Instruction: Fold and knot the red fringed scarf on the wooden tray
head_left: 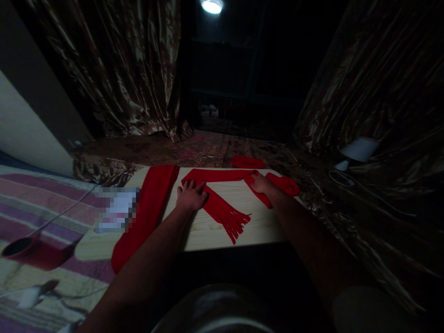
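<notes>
A red fringed scarf [219,203] lies bent over a small pale wooden table [222,237], its tassels pointing toward me. My left hand [191,196] presses on the scarf's left bend, palm down with fingers spread. At the right bend, my right hand [262,184] has its fingers drawn together on the cloth, partly hiding it. Beside that hand, at the table's right edge, is a bunched red cloth piece [285,184]. A long folded red cloth [147,219] lies across the left part of the table and hangs over the near edge.
Another red cloth item [248,162] rests just past the far edge. A blurred-out paper [117,210] lies at the table's left. On the striped bedding [21,189] are a red container [45,253] and cables. A white lamp-like object [360,149] is at right; patterned curtains [149,69] hang behind.
</notes>
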### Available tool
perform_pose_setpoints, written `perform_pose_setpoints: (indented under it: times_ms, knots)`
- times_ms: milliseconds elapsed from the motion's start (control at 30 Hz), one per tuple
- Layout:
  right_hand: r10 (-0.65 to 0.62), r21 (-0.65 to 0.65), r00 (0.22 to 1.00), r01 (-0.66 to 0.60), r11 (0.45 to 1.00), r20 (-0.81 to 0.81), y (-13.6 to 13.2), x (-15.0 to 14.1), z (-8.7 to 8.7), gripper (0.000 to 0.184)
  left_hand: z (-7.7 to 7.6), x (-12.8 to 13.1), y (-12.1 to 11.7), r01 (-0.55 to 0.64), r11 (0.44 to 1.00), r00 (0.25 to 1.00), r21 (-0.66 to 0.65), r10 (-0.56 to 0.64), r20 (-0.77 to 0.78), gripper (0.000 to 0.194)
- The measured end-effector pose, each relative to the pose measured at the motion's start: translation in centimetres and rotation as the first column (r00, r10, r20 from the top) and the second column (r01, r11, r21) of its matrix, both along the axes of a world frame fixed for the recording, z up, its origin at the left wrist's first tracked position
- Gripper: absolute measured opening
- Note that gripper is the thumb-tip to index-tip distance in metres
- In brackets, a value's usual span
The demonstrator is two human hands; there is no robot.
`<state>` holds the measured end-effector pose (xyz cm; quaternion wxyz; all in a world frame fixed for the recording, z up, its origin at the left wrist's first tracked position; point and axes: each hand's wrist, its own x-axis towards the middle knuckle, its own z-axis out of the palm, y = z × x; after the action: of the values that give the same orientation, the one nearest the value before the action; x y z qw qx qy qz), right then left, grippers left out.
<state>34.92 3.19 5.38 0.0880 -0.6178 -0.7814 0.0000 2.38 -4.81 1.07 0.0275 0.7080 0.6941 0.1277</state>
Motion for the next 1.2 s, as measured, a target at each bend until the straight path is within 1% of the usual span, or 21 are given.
perform_pose_setpoints:
  times_ms: [133,200,233,300,400,467,567,633,667,767,833,967,1100,1200]
  knots:
    - [-0.051,-0.086,0.998,0.053,0.995,0.021,0.0,-0.2,0.7,0.046,0.2,0.1,-0.1,-0.001,1.0,1.0,-0.001,0.001,0.009,0.067]
    - [-0.079,-0.101,0.997,0.08,0.992,0.016,0.1,-0.2,0.9,0.046,0.2,0.1,-0.2,-0.002,1.0,1.0,0.002,0.002,0.008,0.067]
    - [-0.1,-0.087,0.995,0.1,0.991,0.007,0.1,-0.1,0.9,0.047,0.2,0.1,-0.2,-0.003,1.0,1.0,0.003,0.003,0.005,0.067]
    - [-0.157,-0.002,0.987,0.157,0.988,-0.028,-0.1,-0.2,0.9,0.05,0.2,0.1,-0.2,-0.002,1.0,1.0,0.007,0.002,-0.005,0.067]
    - [-0.204,0.201,0.973,0.222,0.954,-0.106,-0.7,-0.7,0.8,0.047,0.1,0.1,-0.1,-0.004,1.0,1.0,0.012,0.004,-0.021,0.067]
    - [-0.177,0.294,0.975,0.211,0.932,-0.138,-1.4,-1.2,0.7,0.043,0.1,0.1,-0.1,-0.008,1.0,1.0,0.007,0.008,-0.021,0.067]
    - [-0.126,0.348,0.987,0.152,0.925,-0.097,-2.7,-1.9,0.7,0.037,0.2,0.1,-0.1,-0.012,1.0,1.0,-0.001,0.012,-0.018,0.068]
    - [-0.126,0.331,0.992,0.123,0.936,-0.011,-3.5,-2.2,0.5,0.035,0.2,0.2,-0.2,-0.014,1.0,1.0,0.002,0.014,-0.019,0.068]
    - [-0.14,0.303,0.989,0.122,0.945,0.039,-3.8,-2.3,0.3,0.034,0.2,0.2,-0.2,-0.015,1.0,1.0,0.003,0.015,-0.019,0.067]
    - [-0.179,0.163,0.974,0.156,0.974,0.14,-4.4,-2.3,-0.7,0.037,0.2,0.2,-0.1,-0.016,1.0,1.0,0.005,0.016,-0.015,0.067]
    - [-0.19,0.102,0.972,0.177,0.979,0.137,-4.6,-2.1,-1.6,0.042,0.1,0.2,-0.1,-0.017,1.0,1.0,0.004,0.017,-0.013,0.067]
    - [-0.192,0.099,0.978,0.183,0.978,0.082,-4.8,-1.9,-3.0,0.051,0.0,0.1,0.0,-0.011,1.0,1.0,0.004,0.011,-0.019,0.067]
    - [-0.196,0.114,0.979,0.189,0.975,0.05,-4.8,-2.0,-3.4,0.053,-0.1,0.0,0.0,-0.015,1.0,1.0,-0.003,0.015,-0.019,0.068]
    - [-0.23,0.121,0.973,0.225,0.967,0.029,-4.8,-2.2,-3.6,0.053,-0.1,0.0,0.0,-0.013,1.0,1.0,0.0,0.013,-0.022,0.068]
